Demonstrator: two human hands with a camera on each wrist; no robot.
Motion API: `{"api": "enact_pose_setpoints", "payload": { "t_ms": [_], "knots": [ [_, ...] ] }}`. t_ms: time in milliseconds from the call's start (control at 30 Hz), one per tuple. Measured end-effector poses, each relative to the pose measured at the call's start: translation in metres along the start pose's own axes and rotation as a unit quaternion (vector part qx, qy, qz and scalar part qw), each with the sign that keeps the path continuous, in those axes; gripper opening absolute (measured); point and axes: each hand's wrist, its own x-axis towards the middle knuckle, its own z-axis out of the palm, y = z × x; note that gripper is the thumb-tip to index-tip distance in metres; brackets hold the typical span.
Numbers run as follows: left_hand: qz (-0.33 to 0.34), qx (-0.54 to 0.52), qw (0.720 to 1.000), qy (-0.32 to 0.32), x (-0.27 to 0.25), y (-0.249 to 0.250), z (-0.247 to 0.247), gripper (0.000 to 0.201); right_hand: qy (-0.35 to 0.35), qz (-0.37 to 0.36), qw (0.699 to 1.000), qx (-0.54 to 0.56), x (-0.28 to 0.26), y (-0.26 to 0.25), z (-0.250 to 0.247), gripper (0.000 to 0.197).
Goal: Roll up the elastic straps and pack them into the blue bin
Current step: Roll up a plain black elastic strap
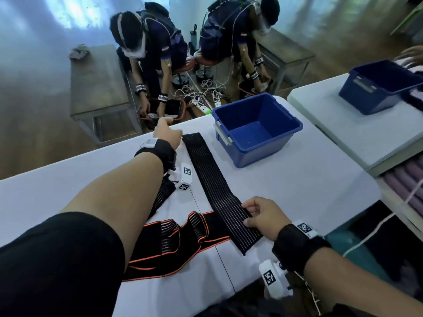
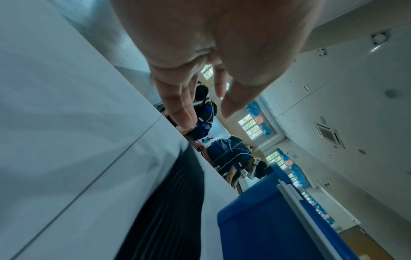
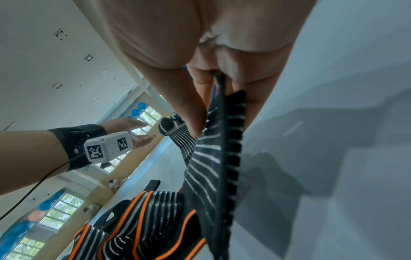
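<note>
A long black elastic strap [image 1: 212,186] with thin grey lines lies stretched flat on the white table [image 1: 309,191], running from near me toward the far edge. My right hand [image 1: 246,214] pinches its near end between thumb and fingers, and the right wrist view shows the strap [image 3: 206,158] lifted at that edge. My left hand [image 1: 168,129] reaches out beside the strap's far left corner with fingers straight, holding nothing; the same hand [image 2: 200,109] shows empty in the left wrist view. The blue bin [image 1: 261,143] stands empty just right of the strap's far end.
A second black strap with orange trim [image 1: 174,239] lies bunched on the table near me, under my left forearm. Another blue bin [image 1: 375,97] sits on a separate table at the far right. Two people work on the floor beyond the table's far edge.
</note>
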Motion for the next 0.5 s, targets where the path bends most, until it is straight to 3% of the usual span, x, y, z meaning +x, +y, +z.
{"api": "enact_pose_setpoints", "payload": {
  "t_ms": [133, 233, 367, 500],
  "knots": [
    [0.060, 0.123, 0.991, 0.008, -0.061, -0.009, -0.006, 0.039, -0.042, 0.000, 0.999, -0.033, 0.008, 0.013, -0.009, 0.033],
    [0.116, 0.198, 0.971, -0.072, -0.130, -0.022, 0.002, 0.023, -0.084, -0.017, 0.993, -0.084, 0.014, 0.023, -0.015, 0.034],
    [0.128, 0.335, 0.915, -0.188, -0.206, -0.046, 0.028, 0.019, -0.135, -0.055, 0.980, -0.134, 0.025, 0.027, -0.021, 0.035],
    [0.089, 0.470, 0.858, -0.185, -0.241, -0.068, 0.040, 0.023, -0.165, -0.087, 0.968, -0.169, 0.035, 0.032, -0.023, 0.035]
  ]
}}
